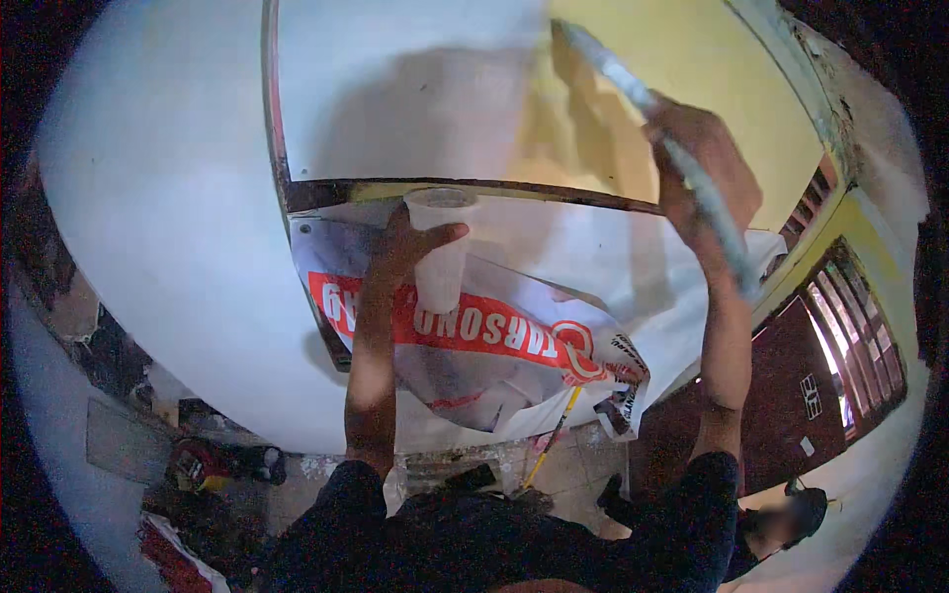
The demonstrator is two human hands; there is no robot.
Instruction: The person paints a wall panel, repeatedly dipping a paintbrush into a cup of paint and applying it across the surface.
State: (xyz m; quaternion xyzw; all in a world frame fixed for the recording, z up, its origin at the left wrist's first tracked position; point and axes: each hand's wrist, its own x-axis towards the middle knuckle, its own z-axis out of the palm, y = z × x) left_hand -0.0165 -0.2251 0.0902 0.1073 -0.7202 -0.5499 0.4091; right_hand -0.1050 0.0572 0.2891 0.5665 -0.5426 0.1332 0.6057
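Note:
My left hand (395, 247) is wrapped round a tall white plastic cup (441, 272), held upright in front of the banner. What is inside the cup cannot be made out. Raised at the upper right, my right hand (704, 168) grips a long, pale, paint-smeared paintbrush (618, 74), somewhat blurred. The brush slants up to the left, and its dark tip is at or close to the wall panel, near where a white area (395, 69) meets a yellow area (712, 59). Shadows of my arm and the brush fall across the panel.
Below a dark ledge (474, 186) hangs a white and red printed banner (465, 331). A thin yellow stick (549, 445) leans beneath it. To the right are a brown door (781, 395) and a slatted window (850, 336). Another person in a dark cap (811, 514) is at the lower right.

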